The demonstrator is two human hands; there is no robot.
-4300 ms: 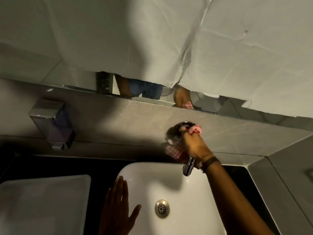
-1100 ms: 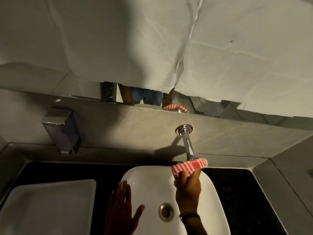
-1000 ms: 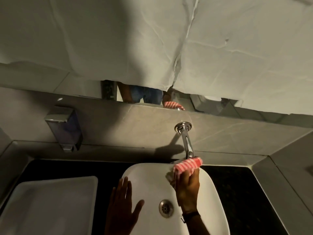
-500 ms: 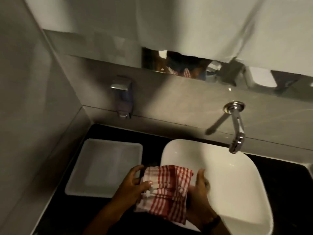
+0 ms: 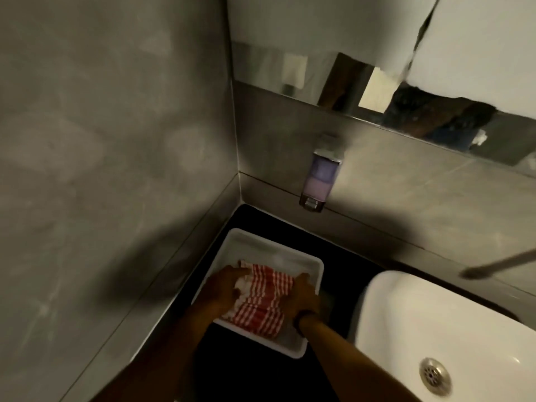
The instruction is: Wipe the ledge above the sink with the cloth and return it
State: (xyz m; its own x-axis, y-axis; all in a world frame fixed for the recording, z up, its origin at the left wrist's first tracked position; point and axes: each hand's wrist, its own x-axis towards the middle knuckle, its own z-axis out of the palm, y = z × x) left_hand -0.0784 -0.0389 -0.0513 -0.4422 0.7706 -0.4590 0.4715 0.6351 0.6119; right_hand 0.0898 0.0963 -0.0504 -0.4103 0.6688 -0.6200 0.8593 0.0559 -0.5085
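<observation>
A red-and-white checked cloth (image 5: 261,297) lies inside a white rectangular tray (image 5: 269,250) on the black counter, left of the sink. My left hand (image 5: 222,288) grips the cloth's left edge. My right hand (image 5: 303,295) grips its right edge, with a dark band around the wrist. Both hands press the cloth down into the tray. The grey tiled ledge (image 5: 406,250) runs along the back wall behind the white basin (image 5: 435,323).
A wall-mounted soap dispenser (image 5: 319,175) with purple liquid hangs above the tray. A grey wall (image 5: 116,169) closes the left side. A mirror strip (image 5: 377,91) under white paper sits above. The basin drain (image 5: 436,375) shows at lower right.
The cloth went from the tap, wiped by my right hand, to both hands over the basin edge, then left and down into the tray. The view swung left.
</observation>
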